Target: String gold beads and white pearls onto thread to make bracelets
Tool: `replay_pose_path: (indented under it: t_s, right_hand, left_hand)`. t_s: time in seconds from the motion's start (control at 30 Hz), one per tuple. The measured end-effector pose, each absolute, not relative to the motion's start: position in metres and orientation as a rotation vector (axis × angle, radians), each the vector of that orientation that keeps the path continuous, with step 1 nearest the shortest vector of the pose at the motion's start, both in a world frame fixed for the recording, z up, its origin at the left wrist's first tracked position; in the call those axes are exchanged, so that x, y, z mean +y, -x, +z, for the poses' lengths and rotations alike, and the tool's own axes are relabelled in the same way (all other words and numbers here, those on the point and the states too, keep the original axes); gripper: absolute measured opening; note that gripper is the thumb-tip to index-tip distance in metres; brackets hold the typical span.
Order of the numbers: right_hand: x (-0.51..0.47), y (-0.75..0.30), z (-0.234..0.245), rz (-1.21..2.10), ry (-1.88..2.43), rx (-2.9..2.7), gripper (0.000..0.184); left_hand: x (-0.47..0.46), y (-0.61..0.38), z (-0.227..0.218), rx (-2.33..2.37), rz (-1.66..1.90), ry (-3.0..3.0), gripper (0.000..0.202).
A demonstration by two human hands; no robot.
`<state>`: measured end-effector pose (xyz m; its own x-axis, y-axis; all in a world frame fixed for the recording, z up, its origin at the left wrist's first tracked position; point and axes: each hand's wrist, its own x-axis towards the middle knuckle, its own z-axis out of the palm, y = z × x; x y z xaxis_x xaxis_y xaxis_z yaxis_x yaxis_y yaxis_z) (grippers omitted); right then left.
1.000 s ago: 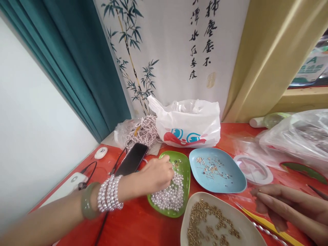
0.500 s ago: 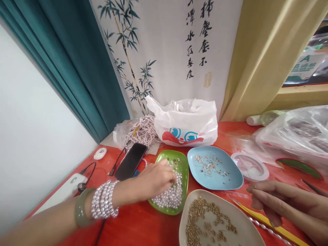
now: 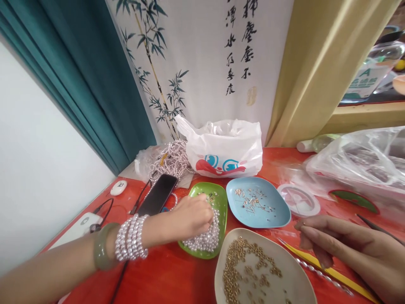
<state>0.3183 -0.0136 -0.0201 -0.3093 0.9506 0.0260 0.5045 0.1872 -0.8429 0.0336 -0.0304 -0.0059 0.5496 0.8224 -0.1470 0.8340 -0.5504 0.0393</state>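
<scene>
My left hand [image 3: 192, 214], with beaded bracelets [image 3: 132, 237] and a jade-coloured bangle [image 3: 104, 246] at its wrist, is over the green plate [image 3: 223, 211]. Its fingers curl down, closed, at the pearly beads [image 3: 204, 240]; what the fingertips grip is hidden. On the right, my right hand [image 3: 338, 242] is pinched, thumb against forefinger, and whatever is between them is too small to name. Below that hand lie yellow tweezers [image 3: 329, 270] and a twisted silvery strand [image 3: 319, 274]. Nearby, a beige plate [image 3: 268, 291] holds small gold rings [image 3: 236, 257].
Metal pins lie on a blue plate [image 3: 234, 198]. Behind are a white plastic bag [image 3: 228, 143], bead strings [image 3: 174, 158] and a phone [image 3: 158, 194]. A clear round case [image 3: 299, 200] and a clear bag [image 3: 357, 156] sit right. A white power bank [image 3: 79, 228] and cables lie left.
The view has shifted slightly, so the scene sits a little further left. My left hand stays closed over the beads, and my right hand keeps its pinch beside the tweezers.
</scene>
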Motion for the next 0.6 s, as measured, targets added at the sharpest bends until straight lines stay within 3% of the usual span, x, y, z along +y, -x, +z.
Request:
replay_pose_path:
  t_s: [0.23,0.4,0.6]
  right_hand:
    - [-0.013,-0.312,-0.011,1.054,1.361,-1.897,0.041]
    - [-0.012,-0.318,-0.019,1.066,1.346,-1.861,0.036]
    - [-0.011,-0.324,-0.032,0.962,1.397,-1.765,0.030]
  left_hand:
    - [-0.041,-0.061,0.014,1.247,0.221,-2.499,0.010]
    - [-0.045,-0.073,0.013,0.994,0.123,-2.499,0.020]
    - [-0.047,-0.044,0.027,1.173,0.294,-2.272,0.020]
